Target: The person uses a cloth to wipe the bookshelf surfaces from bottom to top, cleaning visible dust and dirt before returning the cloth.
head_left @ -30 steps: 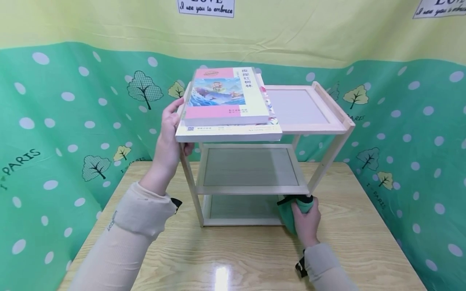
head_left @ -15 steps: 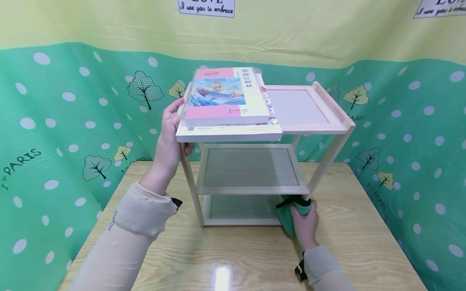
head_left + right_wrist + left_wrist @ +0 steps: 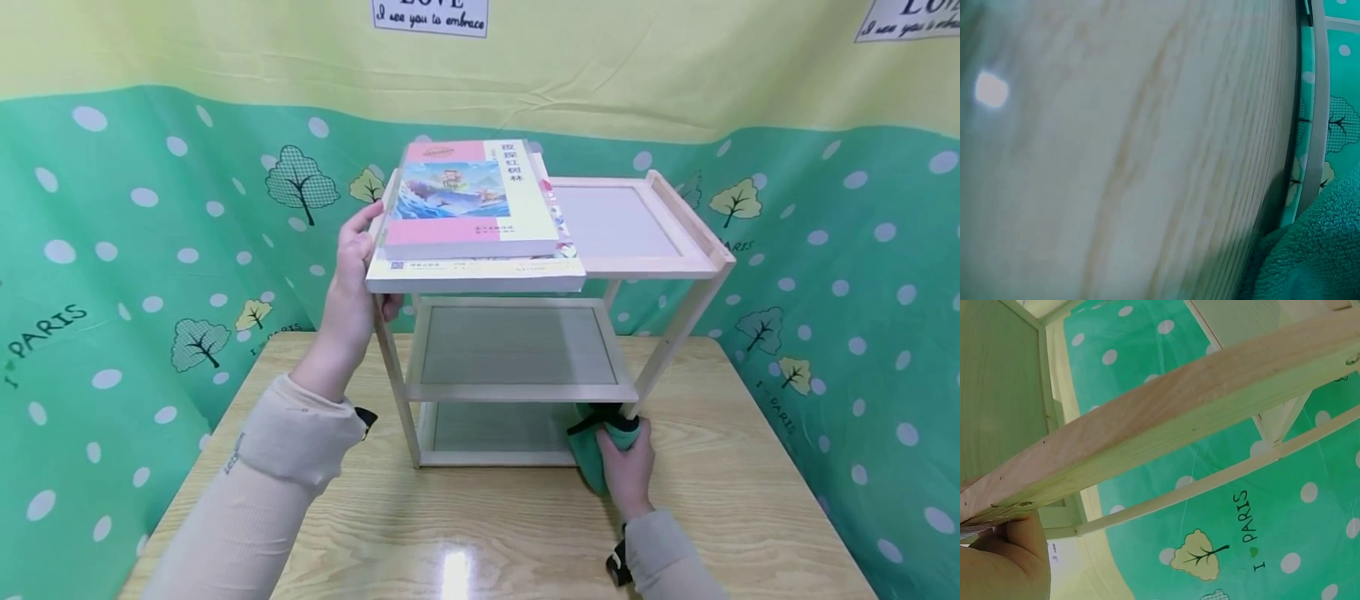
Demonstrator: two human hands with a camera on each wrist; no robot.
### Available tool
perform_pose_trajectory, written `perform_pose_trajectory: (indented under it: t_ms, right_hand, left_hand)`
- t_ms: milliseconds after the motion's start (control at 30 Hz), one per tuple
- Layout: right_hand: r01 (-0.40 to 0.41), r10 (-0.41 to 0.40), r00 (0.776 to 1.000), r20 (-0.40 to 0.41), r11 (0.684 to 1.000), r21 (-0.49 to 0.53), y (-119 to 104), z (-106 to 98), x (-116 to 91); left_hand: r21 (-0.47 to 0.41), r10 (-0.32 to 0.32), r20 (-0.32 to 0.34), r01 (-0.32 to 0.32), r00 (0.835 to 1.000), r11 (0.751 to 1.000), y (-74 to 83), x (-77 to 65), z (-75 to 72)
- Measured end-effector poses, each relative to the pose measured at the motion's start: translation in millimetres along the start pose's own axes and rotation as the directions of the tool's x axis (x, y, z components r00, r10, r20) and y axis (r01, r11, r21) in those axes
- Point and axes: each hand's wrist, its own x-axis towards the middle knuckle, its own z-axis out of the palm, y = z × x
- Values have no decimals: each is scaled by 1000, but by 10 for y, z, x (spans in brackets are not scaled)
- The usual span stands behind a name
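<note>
A pale wooden three-tier shelf [image 3: 521, 392] stands on the table. My left hand [image 3: 351, 275] grips its upper left corner, fingers at the edge of the top tier beside the books; the left wrist view shows that hand [image 3: 1016, 556] against a wooden post [image 3: 1166, 403]. In my right hand [image 3: 630, 467] is a green cloth [image 3: 590, 458] with a black edge, gripped around the lower part of the front right leg [image 3: 678, 333]. The cloth [image 3: 1316, 250] looks fluffy in the right wrist view, where the right hand is hidden.
Two stacked books, a pink-and-white one [image 3: 468, 196] over a larger one [image 3: 480, 283], lie on the left of the top tier [image 3: 618, 221]. Beneath is a wood-grain table [image 3: 375, 533]. A green and yellow printed curtain [image 3: 112, 208] hangs behind and at both sides.
My right hand and the cloth have slid slightly down the front right leg, showing more of the wood above them. The left hand keeps its grip at the corner.
</note>
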Motion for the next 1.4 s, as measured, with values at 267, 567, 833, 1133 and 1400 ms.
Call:
perform_pose_trajectory:
  t_ms: [267,567,833,1133,1400]
  right_hand:
    - [-25,25,999,48,1000,-5,33,-13,-5]
    - [-30,32,995,89,999,-27,98,-10,-13]
    - [-46,54,986,157,997,-54,89,-35,-21]
    - [-92,112,952,284,992,-81,22,-140,-40]
    - [-109,127,946,298,991,-75,20,-195,-66]
  left_hand:
    - [3,-12,-5,12,1000,1000,-1,8,9]
    - [7,-30,-5,30,1000,1000,-7,2,9]
    - [16,-22,-12,22,1000,1000,7,-1,4]
    - [12,-14,-7,14,1000,1000,9,-3,4]
    - [10,-16,-6,16,1000,1000,-1,-3,11]
